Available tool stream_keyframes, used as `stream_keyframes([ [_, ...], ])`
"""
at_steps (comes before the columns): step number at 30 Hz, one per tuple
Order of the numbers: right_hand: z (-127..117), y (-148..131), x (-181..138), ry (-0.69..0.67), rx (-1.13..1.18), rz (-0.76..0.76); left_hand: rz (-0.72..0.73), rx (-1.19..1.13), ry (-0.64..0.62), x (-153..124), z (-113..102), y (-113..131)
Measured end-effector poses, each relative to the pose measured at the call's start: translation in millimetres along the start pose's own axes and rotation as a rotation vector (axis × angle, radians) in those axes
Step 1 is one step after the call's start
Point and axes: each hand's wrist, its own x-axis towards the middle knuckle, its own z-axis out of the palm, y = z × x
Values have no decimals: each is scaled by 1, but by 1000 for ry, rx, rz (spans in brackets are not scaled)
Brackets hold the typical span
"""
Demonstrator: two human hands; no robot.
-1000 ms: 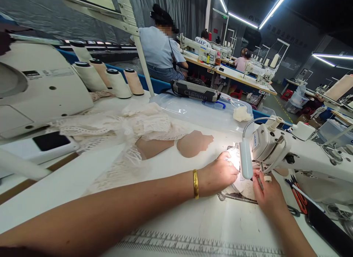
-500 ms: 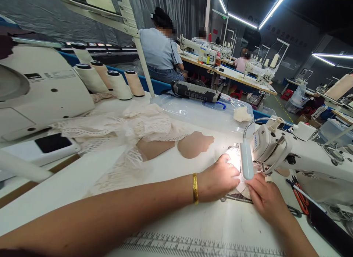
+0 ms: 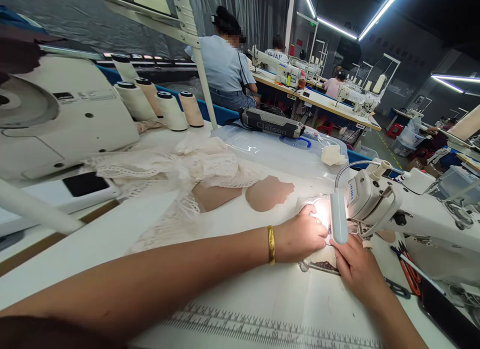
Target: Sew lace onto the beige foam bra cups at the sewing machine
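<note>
A pale fabric piece (image 3: 322,209) lies under the lit head of a white sewing machine (image 3: 375,194). With fingers curled, my left hand (image 3: 303,236) grips the fabric on the left of the lamp (image 3: 339,219). My right hand (image 3: 356,264) pinches its near edge, thumb and forefinger close together, just right of the left fingertips. The lamp hides the needle and part of the cloth. Two tan fabric pieces, a rounded one (image 3: 269,193) and a longer one (image 3: 215,196), lie to the left, beside cream lace (image 3: 168,166).
Orange-handled scissors (image 3: 410,274) and a dark phone (image 3: 446,314) lie at the right. A clear ruler (image 3: 270,329) runs along the front. Thread cones (image 3: 170,111) stand back left by another machine (image 3: 67,114). A plastic lid (image 3: 247,146) lies behind; a seated person (image 3: 223,64) is beyond.
The whole view has shifted slightly. The fabric has moved a little under the machine head, and both hands remain on it, close together.
</note>
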Motion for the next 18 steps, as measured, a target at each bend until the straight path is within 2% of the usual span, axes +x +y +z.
stream_keyframes([
  [5, 3, 1, 4, 52, -57, -13, 8, -71, -10, 4, 2, -19],
  [8, 3, -1, 6, 102, -84, -30, -16, -9, -8, 6, 3, -17],
  [11, 3, 0, 4, 129, -84, -71, -78, 149, -44, -3, -5, 7],
  [13, 5, 6, 0, 148, -67, -120, -96, 170, -88, -19, -17, 30],
  [16, 17, 30, -5, 210, -18, -228, -165, 93, -131, -54, -43, 56],
  [18, 32, 51, -6, 222, 30, -338, -310, 70, -115, -84, -64, 63],
])
